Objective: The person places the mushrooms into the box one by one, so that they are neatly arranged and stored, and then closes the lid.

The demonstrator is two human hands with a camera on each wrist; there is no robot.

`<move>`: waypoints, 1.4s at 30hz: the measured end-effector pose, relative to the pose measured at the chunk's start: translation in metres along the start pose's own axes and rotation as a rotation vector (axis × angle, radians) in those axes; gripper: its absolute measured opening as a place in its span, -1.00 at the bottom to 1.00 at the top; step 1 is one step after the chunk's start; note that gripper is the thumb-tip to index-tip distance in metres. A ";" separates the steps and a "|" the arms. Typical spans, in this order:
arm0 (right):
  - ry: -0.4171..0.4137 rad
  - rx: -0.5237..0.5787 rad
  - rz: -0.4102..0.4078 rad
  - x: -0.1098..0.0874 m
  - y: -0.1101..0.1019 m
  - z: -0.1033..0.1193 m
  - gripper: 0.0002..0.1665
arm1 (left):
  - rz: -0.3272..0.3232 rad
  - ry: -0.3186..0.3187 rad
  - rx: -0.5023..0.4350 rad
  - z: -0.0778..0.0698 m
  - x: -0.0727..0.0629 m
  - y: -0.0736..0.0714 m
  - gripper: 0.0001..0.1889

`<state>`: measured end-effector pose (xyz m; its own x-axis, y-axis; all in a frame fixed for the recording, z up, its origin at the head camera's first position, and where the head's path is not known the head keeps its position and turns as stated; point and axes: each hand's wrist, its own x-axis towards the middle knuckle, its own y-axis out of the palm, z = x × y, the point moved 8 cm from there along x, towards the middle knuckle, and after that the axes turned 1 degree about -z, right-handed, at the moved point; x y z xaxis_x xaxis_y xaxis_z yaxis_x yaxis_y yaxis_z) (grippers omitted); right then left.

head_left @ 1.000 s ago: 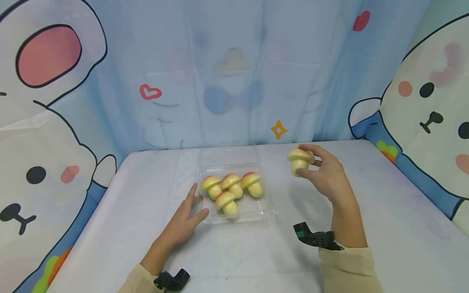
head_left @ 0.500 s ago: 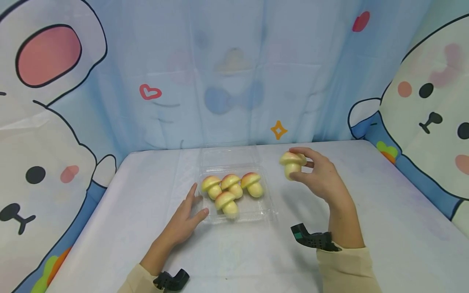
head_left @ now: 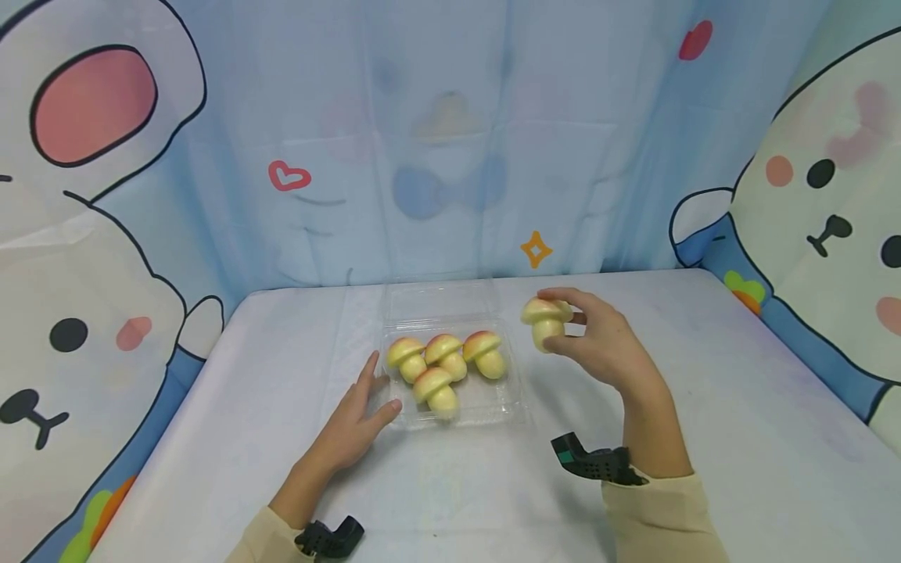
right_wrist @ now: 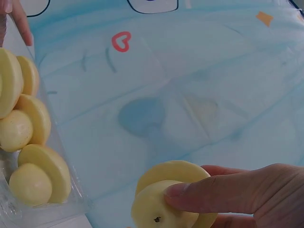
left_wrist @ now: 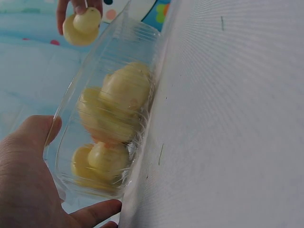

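Between the thumb and fingers of my right hand [head_left: 601, 340], a yellow toy mushroom [head_left: 545, 318] with a reddish tint on its cap is held upright, raised right of a clear plastic box [head_left: 493, 405]. In the right wrist view the thumb presses on the stem of that mushroom [right_wrist: 164, 206]. Several matching mushrooms [head_left: 486, 356] lie tilted inside the box, three at the back and one in front. My left hand [head_left: 352, 426] rests at the box's left side with fingers extended; its thumb [left_wrist: 50, 128] touches the rim in the left wrist view.
The box's clear lid [head_left: 439, 299] lies folded back behind it. A white cloth [head_left: 450, 493] covers the table. A blue cartoon curtain [head_left: 450, 156] hangs along the table's far edge. Each wrist wears a black camera mount [head_left: 598, 461].
My right hand has moved left and slightly lower with the mushroom, closer to the box. The left hand, the box and the mushrooms in it have stayed put.
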<state>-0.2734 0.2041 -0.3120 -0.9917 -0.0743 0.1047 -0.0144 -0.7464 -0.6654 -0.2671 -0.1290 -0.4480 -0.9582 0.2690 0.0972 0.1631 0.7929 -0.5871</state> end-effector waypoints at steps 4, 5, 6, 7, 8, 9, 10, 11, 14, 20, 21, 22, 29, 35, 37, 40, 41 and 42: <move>0.002 -0.011 0.007 0.000 0.002 0.001 -0.25 | 0.001 0.006 -0.002 0.000 0.000 0.000 -0.08; 0.001 -0.014 0.008 0.000 0.003 0.002 -0.25 | 0.000 0.008 -0.003 0.000 0.000 0.000 -0.08; -0.002 -0.018 0.008 -0.001 0.003 0.002 -0.25 | 0.000 0.009 -0.003 0.001 0.000 0.000 -0.08; -0.004 -0.022 0.009 -0.001 0.004 0.003 -0.25 | -0.001 0.010 -0.003 0.000 0.000 0.000 -0.08; -0.006 -0.024 0.010 -0.001 0.005 0.003 -0.25 | -0.001 0.010 -0.004 0.000 0.000 0.000 -0.08; -0.009 -0.025 0.013 -0.001 0.005 0.004 -0.25 | -0.001 0.011 -0.005 0.000 0.000 0.000 -0.08; -0.013 -0.028 0.015 -0.001 0.006 0.005 -0.26 | -0.002 0.012 -0.005 0.000 0.001 0.000 -0.08; -0.015 -0.030 0.017 -0.001 0.006 0.005 -0.26 | -0.002 0.012 -0.005 0.000 0.001 0.000 -0.09; -0.023 -0.040 0.022 -0.002 0.007 0.006 -0.26 | -0.003 0.012 -0.004 0.000 0.001 0.000 -0.08; -0.033 -0.050 0.034 -0.002 0.008 0.007 -0.26 | -0.003 0.010 -0.003 0.000 0.000 0.000 -0.08; -0.031 -0.050 0.036 -0.002 0.008 0.007 -0.26 | -0.003 0.010 -0.002 0.000 0.000 0.000 -0.08; -0.031 -0.051 0.040 -0.002 0.009 0.007 -0.26 | -0.003 0.010 -0.002 0.000 0.000 0.000 -0.08; -0.042 -0.052 0.064 -0.001 0.012 0.007 -0.27 | 0.000 0.009 -0.001 -0.001 0.000 0.000 -0.08; -0.060 -0.057 0.081 -0.003 0.016 0.009 -0.28 | 0.000 0.013 -0.004 -0.001 0.000 0.000 -0.08; -0.071 -0.061 0.085 -0.003 0.016 0.010 -0.28 | -0.001 0.014 -0.001 -0.001 0.001 0.000 -0.08; -0.089 -0.064 0.092 -0.003 0.018 0.011 -0.29 | -0.002 0.012 0.005 -0.001 0.000 0.000 -0.08; -0.095 -0.066 0.096 -0.003 0.018 0.011 -0.29 | -0.002 0.011 0.006 -0.001 0.000 0.000 -0.08; -0.101 -0.068 0.103 -0.003 0.019 0.012 -0.30 | -0.003 0.010 0.007 -0.001 0.000 0.000 -0.09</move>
<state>-0.2687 0.1825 -0.3162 -0.9707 -0.2163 0.1051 0.0743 -0.6852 -0.7245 -0.2674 -0.1286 -0.4468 -0.9561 0.2726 0.1070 0.1589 0.7899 -0.5922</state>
